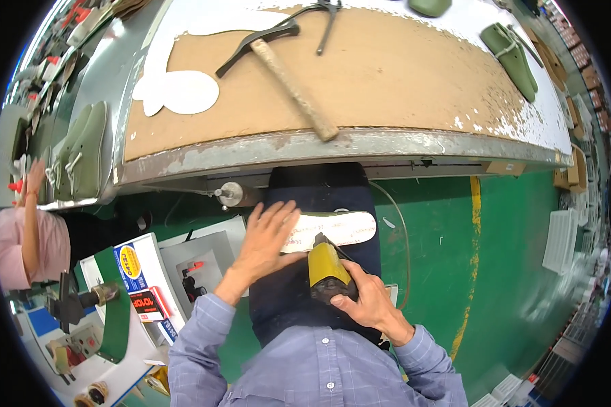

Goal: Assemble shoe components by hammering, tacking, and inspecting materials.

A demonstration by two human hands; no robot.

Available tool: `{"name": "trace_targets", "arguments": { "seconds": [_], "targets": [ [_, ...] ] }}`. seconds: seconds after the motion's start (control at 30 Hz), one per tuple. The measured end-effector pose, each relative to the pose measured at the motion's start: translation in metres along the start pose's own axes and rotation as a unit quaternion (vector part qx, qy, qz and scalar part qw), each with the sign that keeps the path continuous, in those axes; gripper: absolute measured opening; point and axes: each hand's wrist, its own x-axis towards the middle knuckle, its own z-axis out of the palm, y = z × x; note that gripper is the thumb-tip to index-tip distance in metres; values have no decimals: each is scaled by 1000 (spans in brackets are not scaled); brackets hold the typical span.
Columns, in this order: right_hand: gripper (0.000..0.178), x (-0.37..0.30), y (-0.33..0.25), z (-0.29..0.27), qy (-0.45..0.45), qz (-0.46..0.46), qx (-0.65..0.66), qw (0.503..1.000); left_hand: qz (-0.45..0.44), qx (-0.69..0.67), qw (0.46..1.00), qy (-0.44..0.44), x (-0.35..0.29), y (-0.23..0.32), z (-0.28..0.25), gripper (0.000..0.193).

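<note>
A white insole [346, 228] with reddish handwriting lies sole-up over my lap, on a green shoe last whose edge shows along its far side. My left hand [268, 234] lies over the insole's left end, fingers spread and thumb along the near edge; that end is hidden beneath it. In my right hand [370, 298] is a yellow-and-black staple gun [326, 266], its narrow nose at the insole's near edge. Whether the nose touches cannot be made out.
On the workbench [414, 88] ahead lie a hammer [292, 88], pincers [327, 27], white cut pieces [190, 92] and a green last [510, 61]. More lasts [85, 152] stand left, near another person's arm [30, 224]. Boxes [142, 285] sit at lower left. A hose [404, 230] curves right.
</note>
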Motion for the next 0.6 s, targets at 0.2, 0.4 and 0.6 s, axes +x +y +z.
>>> {"name": "trace_targets", "arguments": {
  "seconds": [0.2,0.4,0.6],
  "targets": [
    [76,20,-10,19,-50,-24,-50,997,-41,-154,984,74,-38,-28,26,87],
    [78,28,-14,31,-65,-45,-67,995,-21,-175,979,104,-39,-27,31,88],
    [76,27,-13,34,-75,-32,-78,994,2,-184,972,144,-41,-28,32,88]
  ]
}}
